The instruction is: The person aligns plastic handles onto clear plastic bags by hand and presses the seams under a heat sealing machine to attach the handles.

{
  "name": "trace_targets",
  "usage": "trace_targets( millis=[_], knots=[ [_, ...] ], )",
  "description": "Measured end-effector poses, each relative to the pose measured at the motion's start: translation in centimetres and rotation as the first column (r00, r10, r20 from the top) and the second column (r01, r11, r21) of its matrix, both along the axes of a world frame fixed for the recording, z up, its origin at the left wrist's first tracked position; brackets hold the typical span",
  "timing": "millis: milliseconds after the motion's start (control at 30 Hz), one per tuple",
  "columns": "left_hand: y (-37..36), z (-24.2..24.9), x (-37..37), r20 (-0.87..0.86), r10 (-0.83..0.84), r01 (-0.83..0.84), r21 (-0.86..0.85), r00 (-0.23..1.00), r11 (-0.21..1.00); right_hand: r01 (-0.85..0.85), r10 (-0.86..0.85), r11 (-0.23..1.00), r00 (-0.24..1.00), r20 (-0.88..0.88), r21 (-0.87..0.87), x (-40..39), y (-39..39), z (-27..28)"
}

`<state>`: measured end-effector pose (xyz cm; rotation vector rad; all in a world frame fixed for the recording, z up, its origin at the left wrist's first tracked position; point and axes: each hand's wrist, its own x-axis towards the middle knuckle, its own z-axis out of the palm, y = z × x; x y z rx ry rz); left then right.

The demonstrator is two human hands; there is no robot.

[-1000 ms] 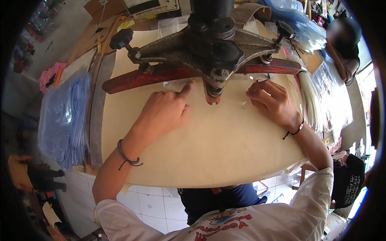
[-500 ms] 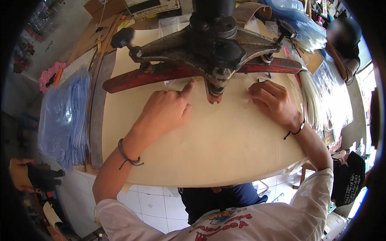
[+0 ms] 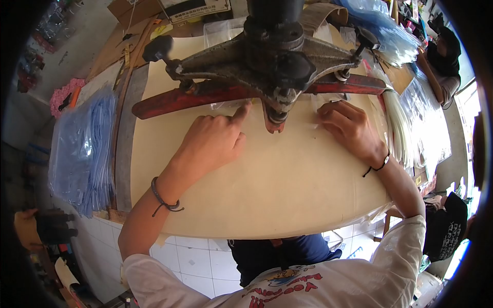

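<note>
My left hand [image 3: 213,136] rests on the tan board [image 3: 257,190], index finger stretched toward a clear plastic piece [image 3: 221,105] under the red bar [image 3: 190,96] of a dark metal press [image 3: 277,61]. Its other fingers are bent and nothing shows in them. To the right of the press's red tip, my right hand [image 3: 349,126] has its fingers curled and pinched together. Clear plastic [image 3: 317,102] shows by these fingertips; whether they grip it is hard to make out.
Stacked bluish plastic sheets [image 3: 84,149] lie at the left edge. Pale strips [image 3: 398,128] and clear sheets [image 3: 423,118] lie at the right. Other people are at the upper right [image 3: 447,56], right [image 3: 447,226] and lower left [image 3: 43,228].
My right hand's fingers have shifted slightly, and my left hand is nearly still. The person at the upper right has turned and moved their head. The person at the lower left has moved slightly.
</note>
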<state>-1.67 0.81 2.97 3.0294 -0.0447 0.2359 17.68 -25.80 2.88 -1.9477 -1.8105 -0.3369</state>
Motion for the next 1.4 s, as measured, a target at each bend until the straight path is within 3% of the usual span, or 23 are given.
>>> trace_targets(
  millis=[533,733,1400],
  knots=[
    [0.01,0.02,0.13,-0.052,0.035,-0.038,-0.065,0.998,0.997,0.023,-0.023,1.000,1.000,-0.019,-0.004,0.10,0.07,0.09],
    [0.03,0.00,0.07,-0.021,0.010,-0.010,0.013,1.000,1.000,0.039,-0.039,0.999,0.999,-0.028,-0.008,0.09,0.08,-0.11],
    [0.14,-0.18,-0.08,0.033,-0.031,0.030,0.020,0.999,0.999,0.044,-0.044,0.999,0.998,-0.041,-0.002,-0.28,0.11,0.22]
  ],
)
